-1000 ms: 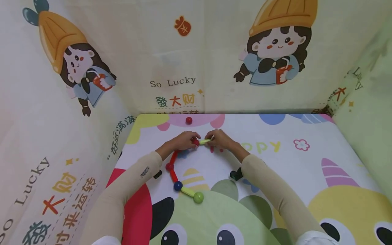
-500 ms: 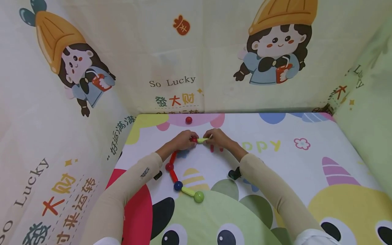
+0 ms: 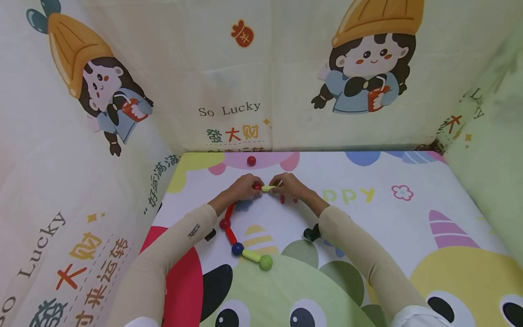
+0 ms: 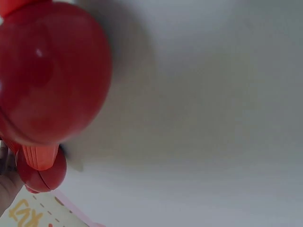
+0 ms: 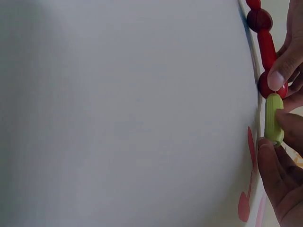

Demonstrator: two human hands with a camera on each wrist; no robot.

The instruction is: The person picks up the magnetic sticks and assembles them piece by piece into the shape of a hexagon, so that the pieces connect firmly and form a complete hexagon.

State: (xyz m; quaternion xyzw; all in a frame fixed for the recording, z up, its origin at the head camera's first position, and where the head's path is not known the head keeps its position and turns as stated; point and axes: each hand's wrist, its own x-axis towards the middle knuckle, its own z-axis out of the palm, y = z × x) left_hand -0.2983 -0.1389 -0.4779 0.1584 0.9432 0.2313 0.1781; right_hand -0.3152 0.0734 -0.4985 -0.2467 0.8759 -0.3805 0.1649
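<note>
My left hand (image 3: 245, 187) pinches a red toy ball (image 5: 264, 86) between thumb and fingers at the far end of a chain of balls and sticks. A short ridged light-green stick (image 5: 272, 116) meets that ball end-on. With thumb and fingertips my right hand (image 3: 291, 186) pinches the green stick. From the held ball the chain runs back through red sticks and red balls, partly behind the left hand, to a red ball (image 3: 225, 223), a red stick (image 3: 231, 235), a blue ball (image 3: 237, 249), a second green stick (image 3: 251, 255) and a green ball (image 3: 266, 262). Large in the left wrist view looms a red ball (image 4: 52, 71).
A loose red ball (image 3: 251, 161) lies near the table's back edge. The table (image 3: 367, 222) wears a printed cartoon cover. Black wrist devices show by both sleeves, one beside the right forearm (image 3: 312, 233). Printed cloth (image 3: 294, 91) hangs behind and at both sides.
Both hands, with the held red ball and green stick, have shifted slightly left and a little away. The near part of the chain and the loose red ball have stayed nearly still.
</note>
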